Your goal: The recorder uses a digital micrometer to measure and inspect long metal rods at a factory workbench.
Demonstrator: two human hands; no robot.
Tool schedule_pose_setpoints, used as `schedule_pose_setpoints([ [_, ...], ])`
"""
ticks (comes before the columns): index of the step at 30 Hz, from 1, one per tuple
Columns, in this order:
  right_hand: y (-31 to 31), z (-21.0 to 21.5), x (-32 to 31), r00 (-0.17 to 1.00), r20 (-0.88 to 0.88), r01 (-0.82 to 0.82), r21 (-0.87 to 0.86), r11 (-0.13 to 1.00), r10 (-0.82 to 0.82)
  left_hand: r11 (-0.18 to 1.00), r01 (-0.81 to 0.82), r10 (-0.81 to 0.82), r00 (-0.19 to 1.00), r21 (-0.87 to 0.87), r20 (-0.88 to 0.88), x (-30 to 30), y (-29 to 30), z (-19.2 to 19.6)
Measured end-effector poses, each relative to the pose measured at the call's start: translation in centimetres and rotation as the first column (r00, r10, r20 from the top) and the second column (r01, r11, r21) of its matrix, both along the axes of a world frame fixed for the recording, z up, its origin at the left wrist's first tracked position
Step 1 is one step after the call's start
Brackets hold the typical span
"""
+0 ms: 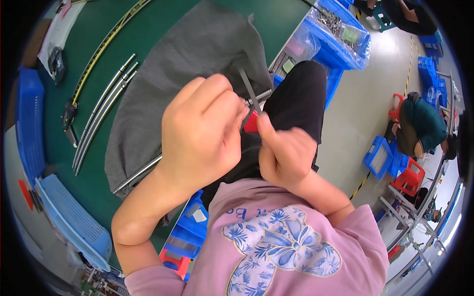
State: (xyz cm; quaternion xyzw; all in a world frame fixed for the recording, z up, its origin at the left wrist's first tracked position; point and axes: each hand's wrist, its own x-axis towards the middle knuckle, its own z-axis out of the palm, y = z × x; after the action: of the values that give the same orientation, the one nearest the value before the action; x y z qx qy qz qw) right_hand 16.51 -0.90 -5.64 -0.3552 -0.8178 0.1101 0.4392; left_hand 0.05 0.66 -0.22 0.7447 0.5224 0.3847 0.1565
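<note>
My left hand (200,130) is closed around a shiny metal rod (143,171). The rod runs slantwise under the hand, one end low on the grey cloth (163,74), the other sticking out past the fingers toward my leg. A narrow flat grey strip, looking like a flat file (249,89), is pinched in my right hand (289,153), thumb along it. It crosses the rod near its right end; whether they touch I cannot tell. My left fingers hide the middle of the rod.
Several metal rods (101,116) lie on the green table (91,197) left of the cloth, beside a caliper (69,116) and a yellow rule. Blue bins (353,59) of metal parts stand at the right. A co-worker (422,126) bends over farther right.
</note>
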Motion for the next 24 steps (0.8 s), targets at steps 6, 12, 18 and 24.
schedule_pose_setpoints([
  [6,-0.4,-0.3,0.3,1.0,0.007,0.003,0.001,1.0,-0.003,1.0,-0.006,0.006,1.0,-0.001,-0.012,-0.2,-0.1,-0.1],
  [12,1.3,0.5,-1.2,1.0,-0.02,0.007,0.006,1.0,-0.007,1.0,-0.009,0.01,0.999,0.026,-0.048,-0.2,-0.1,0.1],
  [18,-1.2,-0.8,0.4,1.0,0.001,0.022,0.002,1.0,-0.022,1.0,-0.003,0.003,1.0,-0.002,0.0,-0.1,0.0,0.0],
  [24,0.5,0.2,-0.7,1.0,0.012,0.022,0.01,1.0,-0.023,1.0,-0.021,0.021,1.0,0.013,-0.024,-0.1,0.0,0.0],
])
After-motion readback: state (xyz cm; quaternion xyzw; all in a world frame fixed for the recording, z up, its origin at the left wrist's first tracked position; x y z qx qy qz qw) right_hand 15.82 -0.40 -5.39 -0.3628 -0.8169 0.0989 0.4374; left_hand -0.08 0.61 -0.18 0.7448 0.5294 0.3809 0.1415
